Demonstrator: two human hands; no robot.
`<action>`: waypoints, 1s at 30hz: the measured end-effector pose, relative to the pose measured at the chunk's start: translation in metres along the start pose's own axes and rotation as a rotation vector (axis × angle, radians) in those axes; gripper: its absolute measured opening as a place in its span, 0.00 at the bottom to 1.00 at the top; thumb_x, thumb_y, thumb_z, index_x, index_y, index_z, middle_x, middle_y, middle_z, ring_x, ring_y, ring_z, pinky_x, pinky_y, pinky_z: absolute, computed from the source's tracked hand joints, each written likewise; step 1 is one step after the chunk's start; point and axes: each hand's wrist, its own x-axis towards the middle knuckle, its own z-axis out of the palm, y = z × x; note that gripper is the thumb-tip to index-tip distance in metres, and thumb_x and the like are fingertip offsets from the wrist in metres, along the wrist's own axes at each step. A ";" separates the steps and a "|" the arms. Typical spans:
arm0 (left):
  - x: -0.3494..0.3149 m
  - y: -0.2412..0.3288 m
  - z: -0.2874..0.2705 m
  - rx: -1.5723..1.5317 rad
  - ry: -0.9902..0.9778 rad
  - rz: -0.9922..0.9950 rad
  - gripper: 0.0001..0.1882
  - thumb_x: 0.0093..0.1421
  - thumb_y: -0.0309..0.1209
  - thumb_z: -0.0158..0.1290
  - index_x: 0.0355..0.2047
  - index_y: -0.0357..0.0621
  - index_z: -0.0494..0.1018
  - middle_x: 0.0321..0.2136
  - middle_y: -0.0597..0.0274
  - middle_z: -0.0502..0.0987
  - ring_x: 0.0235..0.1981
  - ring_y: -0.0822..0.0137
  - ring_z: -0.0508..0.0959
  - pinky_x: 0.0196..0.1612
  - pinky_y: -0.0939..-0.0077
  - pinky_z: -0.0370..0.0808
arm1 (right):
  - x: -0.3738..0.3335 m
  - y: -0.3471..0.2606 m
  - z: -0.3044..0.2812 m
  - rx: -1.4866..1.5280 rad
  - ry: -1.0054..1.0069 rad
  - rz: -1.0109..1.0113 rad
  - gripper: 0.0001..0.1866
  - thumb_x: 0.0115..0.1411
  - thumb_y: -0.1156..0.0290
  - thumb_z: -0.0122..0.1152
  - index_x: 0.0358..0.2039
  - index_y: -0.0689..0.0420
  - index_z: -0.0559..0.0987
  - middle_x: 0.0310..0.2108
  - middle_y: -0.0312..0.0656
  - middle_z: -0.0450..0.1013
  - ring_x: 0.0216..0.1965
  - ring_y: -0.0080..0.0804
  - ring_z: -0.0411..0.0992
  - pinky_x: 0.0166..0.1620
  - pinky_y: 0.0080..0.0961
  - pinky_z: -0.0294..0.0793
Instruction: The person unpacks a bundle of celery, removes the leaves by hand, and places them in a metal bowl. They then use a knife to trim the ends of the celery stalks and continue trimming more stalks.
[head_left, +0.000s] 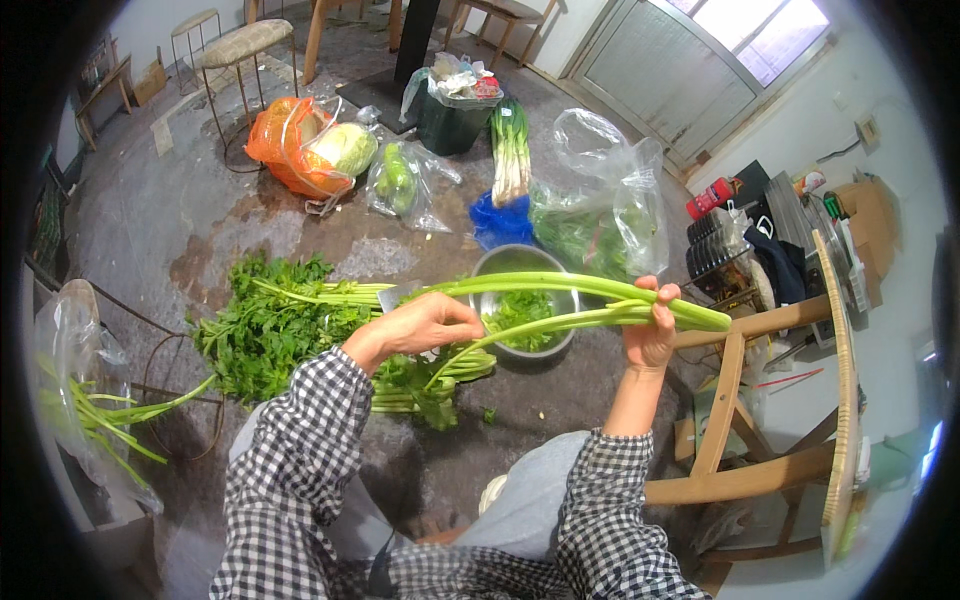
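Lg. grey floor (pixel 545 400), stained in patches. Wooden chair (pixel 722 400) at R. Leafy green pile (pixel 280 340) on floor, L of ctr. Clear bag w/ greens (pixel 640 205) beyond; orange bag (pixel 285 150) w/ pale cabbage (pixel 345 149) farther L. Held celery (pixel 590 286) spans between hands, approx. horiz., crossing above metal bowl (pixel 515 258), some greens in it. R hand (pixel 650 335) closed round celery near thick pale-green end. L hand (pixel 430 325) by thinner lower stalk, fingers bent together; can't tell if pinching it.
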 end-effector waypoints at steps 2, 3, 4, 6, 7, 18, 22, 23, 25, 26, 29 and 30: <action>0.005 -0.006 0.004 -0.072 -0.093 0.023 0.13 0.66 0.36 0.52 0.39 0.37 0.77 0.36 0.61 0.81 0.40 0.73 0.77 0.44 0.75 0.72 | 0.000 -0.001 -0.002 0.005 -0.007 -0.003 0.13 0.53 0.71 0.63 0.39 0.51 0.73 0.46 0.49 0.70 0.43 0.44 0.73 0.47 0.42 0.77; 0.007 -0.008 0.006 -0.123 -0.119 0.022 0.12 0.66 0.35 0.52 0.37 0.38 0.77 0.36 0.63 0.80 0.40 0.74 0.75 0.45 0.76 0.71 | 0.000 -0.001 -0.004 0.006 -0.009 -0.006 0.13 0.53 0.71 0.62 0.40 0.51 0.73 0.46 0.48 0.70 0.43 0.44 0.73 0.48 0.42 0.77; 0.007 -0.009 0.008 -0.198 -0.147 0.060 0.12 0.66 0.35 0.52 0.38 0.38 0.77 0.35 0.64 0.79 0.38 0.74 0.75 0.44 0.75 0.71 | -0.001 -0.001 -0.006 0.012 -0.024 -0.020 0.13 0.54 0.71 0.62 0.40 0.51 0.73 0.46 0.48 0.70 0.43 0.44 0.73 0.48 0.41 0.76; 0.008 -0.009 0.011 -0.308 -0.203 0.132 0.12 0.66 0.35 0.51 0.39 0.38 0.76 0.33 0.64 0.79 0.36 0.74 0.74 0.43 0.75 0.71 | -0.001 -0.002 -0.009 0.018 0.070 -0.017 0.13 0.54 0.71 0.62 0.40 0.50 0.73 0.46 0.48 0.71 0.43 0.44 0.73 0.47 0.41 0.77; 0.008 -0.008 0.013 -0.342 -0.187 0.133 0.13 0.66 0.36 0.51 0.38 0.37 0.78 0.32 0.66 0.78 0.34 0.76 0.73 0.41 0.76 0.70 | -0.001 -0.002 -0.010 0.023 0.110 -0.022 0.13 0.54 0.71 0.61 0.40 0.50 0.73 0.46 0.48 0.71 0.43 0.44 0.73 0.47 0.41 0.77; 0.004 -0.009 0.011 -0.272 0.033 0.084 0.14 0.66 0.36 0.51 0.42 0.38 0.79 0.33 0.65 0.79 0.36 0.77 0.72 0.42 0.78 0.70 | 0.001 -0.005 -0.017 0.010 0.168 0.025 0.12 0.56 0.73 0.61 0.42 0.50 0.74 0.47 0.46 0.74 0.47 0.37 0.73 0.52 0.37 0.76; 0.005 -0.013 0.013 -0.255 -0.039 0.022 0.13 0.66 0.34 0.50 0.44 0.39 0.78 0.37 0.65 0.78 0.40 0.74 0.72 0.47 0.76 0.69 | 0.002 -0.003 -0.017 -0.053 0.235 -0.001 0.12 0.56 0.70 0.61 0.42 0.52 0.73 0.47 0.51 0.72 0.44 0.43 0.75 0.47 0.38 0.78; 0.007 -0.014 0.015 -0.264 -0.069 0.046 0.14 0.67 0.33 0.48 0.47 0.38 0.75 0.40 0.65 0.77 0.41 0.72 0.73 0.48 0.75 0.69 | 0.002 -0.002 -0.017 -0.053 0.240 -0.001 0.12 0.56 0.70 0.61 0.42 0.52 0.73 0.47 0.51 0.72 0.44 0.43 0.75 0.47 0.38 0.78; 0.008 -0.015 0.018 -0.216 -0.028 0.070 0.15 0.68 0.33 0.46 0.48 0.37 0.74 0.40 0.64 0.77 0.41 0.71 0.73 0.49 0.75 0.69 | 0.002 -0.001 -0.017 -0.055 0.240 -0.004 0.12 0.57 0.70 0.61 0.42 0.52 0.73 0.47 0.51 0.73 0.44 0.43 0.75 0.47 0.38 0.78; 0.009 -0.015 0.021 -0.180 -0.014 0.069 0.15 0.68 0.33 0.44 0.48 0.37 0.73 0.40 0.64 0.76 0.41 0.70 0.73 0.49 0.75 0.69 | 0.002 -0.001 -0.016 -0.057 0.236 -0.006 0.12 0.57 0.70 0.61 0.42 0.52 0.73 0.47 0.51 0.73 0.44 0.42 0.75 0.47 0.38 0.78; 0.011 -0.018 0.030 0.025 0.100 0.084 0.11 0.67 0.29 0.41 0.43 0.37 0.71 0.33 0.59 0.74 0.36 0.69 0.72 0.42 0.71 0.70 | 0.003 0.000 -0.013 -0.079 0.231 -0.004 0.12 0.57 0.70 0.60 0.42 0.52 0.73 0.47 0.51 0.73 0.43 0.42 0.75 0.46 0.37 0.79; 0.012 -0.019 0.033 0.085 0.142 0.054 0.10 0.67 0.28 0.41 0.41 0.37 0.71 0.31 0.58 0.73 0.35 0.69 0.72 0.41 0.70 0.70 | 0.004 0.000 -0.013 -0.090 0.231 -0.001 0.12 0.57 0.70 0.60 0.42 0.53 0.73 0.47 0.51 0.73 0.43 0.41 0.75 0.45 0.37 0.79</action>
